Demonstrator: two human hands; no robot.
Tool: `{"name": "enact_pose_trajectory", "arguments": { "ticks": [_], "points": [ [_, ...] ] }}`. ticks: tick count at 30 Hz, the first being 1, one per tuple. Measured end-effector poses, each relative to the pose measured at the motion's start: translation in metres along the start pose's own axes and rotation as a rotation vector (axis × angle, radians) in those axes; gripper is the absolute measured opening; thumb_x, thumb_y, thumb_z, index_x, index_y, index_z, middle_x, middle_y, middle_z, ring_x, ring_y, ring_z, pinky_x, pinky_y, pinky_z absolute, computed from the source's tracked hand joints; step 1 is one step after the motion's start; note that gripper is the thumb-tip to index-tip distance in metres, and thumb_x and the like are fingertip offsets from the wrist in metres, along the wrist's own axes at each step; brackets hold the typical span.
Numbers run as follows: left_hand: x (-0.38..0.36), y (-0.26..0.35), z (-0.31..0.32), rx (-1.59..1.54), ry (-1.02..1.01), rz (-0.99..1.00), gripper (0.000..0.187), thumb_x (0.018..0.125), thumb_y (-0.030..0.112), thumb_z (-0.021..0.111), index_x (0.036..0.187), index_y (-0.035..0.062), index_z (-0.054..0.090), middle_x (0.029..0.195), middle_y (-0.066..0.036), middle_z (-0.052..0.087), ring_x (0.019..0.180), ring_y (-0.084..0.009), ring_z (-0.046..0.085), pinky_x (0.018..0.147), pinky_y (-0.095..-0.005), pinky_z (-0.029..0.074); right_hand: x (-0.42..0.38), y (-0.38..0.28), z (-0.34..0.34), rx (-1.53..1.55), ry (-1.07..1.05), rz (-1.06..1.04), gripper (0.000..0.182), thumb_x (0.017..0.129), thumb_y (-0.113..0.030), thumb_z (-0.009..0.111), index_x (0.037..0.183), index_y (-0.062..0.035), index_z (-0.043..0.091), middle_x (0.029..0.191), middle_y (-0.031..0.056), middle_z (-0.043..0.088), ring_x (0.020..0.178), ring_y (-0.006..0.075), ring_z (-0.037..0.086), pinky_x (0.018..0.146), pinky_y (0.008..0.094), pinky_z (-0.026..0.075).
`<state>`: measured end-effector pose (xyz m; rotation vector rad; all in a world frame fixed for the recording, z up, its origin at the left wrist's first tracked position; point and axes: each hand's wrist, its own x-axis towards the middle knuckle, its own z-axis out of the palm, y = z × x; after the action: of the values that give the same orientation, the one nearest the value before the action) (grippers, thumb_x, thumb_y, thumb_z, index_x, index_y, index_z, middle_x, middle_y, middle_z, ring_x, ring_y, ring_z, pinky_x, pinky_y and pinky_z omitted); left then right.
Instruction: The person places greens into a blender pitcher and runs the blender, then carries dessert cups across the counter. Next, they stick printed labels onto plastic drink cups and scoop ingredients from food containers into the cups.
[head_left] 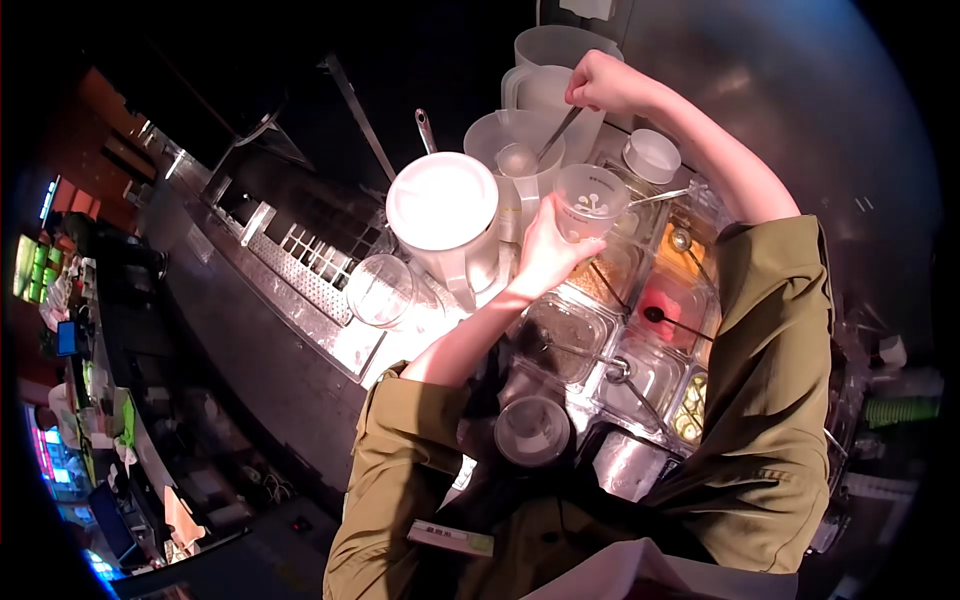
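My left hand (pixel 548 252) is wrapped round a clear plastic cup (pixel 588 222) with a few pale pieces showing inside. Further up, my right hand (pixel 598 82) is closed on the handle of a ladle (pixel 560 133). The ladle's round bowl hangs over the mouth of a translucent pitcher (pixel 480 130), just left of the cup. Right below the cup sits a tub of tan, grainy topping (pixel 603 275). Beside my left wrist stands a large pitcher with a white lid (pixel 441 202), brightly lit from above.
Tubs of orange topping (pixel 684 250), red topping (pixel 668 312) and dark topping (pixel 562 343) hold spoons. Two more translucent pitchers (pixel 560 48) stand at the back. A white round container (pixel 652 157) is near my right forearm. Another clear cup (pixel 532 431) stands close to my body; a clear jug (pixel 382 290) is left.
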<state>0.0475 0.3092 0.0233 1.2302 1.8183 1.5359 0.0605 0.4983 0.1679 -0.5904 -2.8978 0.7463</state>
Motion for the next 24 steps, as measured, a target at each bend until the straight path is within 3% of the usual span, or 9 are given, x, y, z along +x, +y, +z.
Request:
{"name": "enact_pose_trajectory", "arguments": {
  "ticks": [2,5,12,16,17,19,21,23,24],
  "points": [
    [0.0,-0.002,-0.001,0.007,-0.004,0.003,0.075,0.056,0.023,0.076,0.114,-0.0036,0.037,0.107,-0.02,0.052,0.102,-0.0295,0.051,0.087,-0.0357,0.04,-0.002,0.004,0.007,0.065,0.004,0.034,0.013,0.066,-0.008,0.057,0.071,0.0032,0.062,0.058,0.0103,0.057,0.058,0.0166,0.056,0.058,0.0291,0.044],
    [0.005,-0.013,0.003,-0.006,-0.008,-0.009,0.073,0.057,0.022,0.076,0.113,-0.0028,0.037,0.106,-0.019,0.053,0.1,-0.0274,0.052,0.086,-0.0349,0.041,0.0,0.009,0.014,-0.076,0.144,-0.115,0.012,0.065,-0.007,0.057,0.069,0.0033,0.061,0.056,0.0083,0.055,0.052,0.0151,0.052,0.051,0.0279,0.042],
    [0.01,-0.019,-0.003,0.061,0.045,-0.029,0.068,0.058,0.021,0.076,0.11,-0.0015,0.04,0.101,-0.016,0.056,0.094,-0.0229,0.055,0.083,-0.0312,0.043,0.008,0.02,-0.01,0.312,-0.019,0.36,0.008,0.069,-0.009,0.059,0.066,-0.0014,0.059,0.05,-0.0015,0.041,0.043,0.0059,0.031,0.037,0.0212,0.021],
    [0.012,-0.014,-0.012,0.057,0.074,-0.081,0.073,0.057,0.024,0.077,0.114,-0.0031,0.039,0.106,-0.017,0.055,0.1,-0.0236,0.054,0.086,-0.0314,0.042,-0.01,0.008,-0.035,0.34,0.054,0.199,0.012,0.071,-0.011,0.059,0.073,0.0002,0.062,0.052,-0.0024,0.043,0.043,0.0051,0.031,0.037,0.0217,0.021],
    [0.012,-0.015,-0.011,0.051,0.091,-0.08,0.073,0.056,0.022,0.077,0.113,-0.0026,0.039,0.106,-0.017,0.055,0.099,-0.0249,0.054,0.085,-0.0323,0.042,-0.02,0.001,-0.049,0.285,0.072,0.194,0.014,0.072,-0.011,0.058,0.077,0.0009,0.062,0.053,-0.003,0.044,0.046,0.0057,0.035,0.038,0.022,0.026],
    [0.014,-0.015,-0.008,0.037,0.12,-0.078,0.072,0.054,0.018,0.077,0.112,-0.0016,0.039,0.104,-0.018,0.056,0.098,-0.0274,0.054,0.085,-0.0343,0.042,-0.059,-0.026,-0.069,0.097,0.202,0.032,0.022,0.073,-0.018,0.058,0.076,0.0021,0.063,0.06,0.0149,0.059,0.055,0.02,0.057,0.051,0.0324,0.045],
    [0.016,-0.014,-0.008,0.006,0.115,-0.088,0.07,0.055,0.02,0.077,0.111,-0.0019,0.041,0.104,-0.017,0.056,0.097,-0.0248,0.055,0.085,-0.0328,0.042,-0.09,-0.035,-0.067,0.027,0.261,-0.056,0.013,0.073,-0.008,0.056,0.078,0.0018,0.062,0.054,-0.0006,0.047,0.05,0.0071,0.042,0.042,0.0222,0.032],
    [0.019,-0.016,-0.006,-0.018,0.119,-0.09,0.067,0.058,0.023,0.077,0.11,-0.0028,0.042,0.104,-0.014,0.056,0.097,-0.0205,0.054,0.085,-0.0303,0.042,-0.13,-0.03,-0.051,-0.18,0.268,-0.33,0.018,0.069,-0.004,0.054,0.084,0.001,0.062,0.057,0.0025,0.047,0.054,0.0104,0.048,0.048,0.0233,0.038],
    [0.02,-0.019,-0.005,-0.056,0.129,-0.088,0.066,0.058,0.023,0.077,0.109,-0.0026,0.042,0.103,-0.014,0.056,0.095,-0.019,0.054,0.083,-0.0295,0.042,-0.155,-0.037,-0.032,-0.484,0.285,-0.506,0.022,0.064,-0.004,0.056,0.084,0.0017,0.061,0.059,0.0038,0.048,0.053,0.0116,0.047,0.046,0.0244,0.038]
  ]
}}
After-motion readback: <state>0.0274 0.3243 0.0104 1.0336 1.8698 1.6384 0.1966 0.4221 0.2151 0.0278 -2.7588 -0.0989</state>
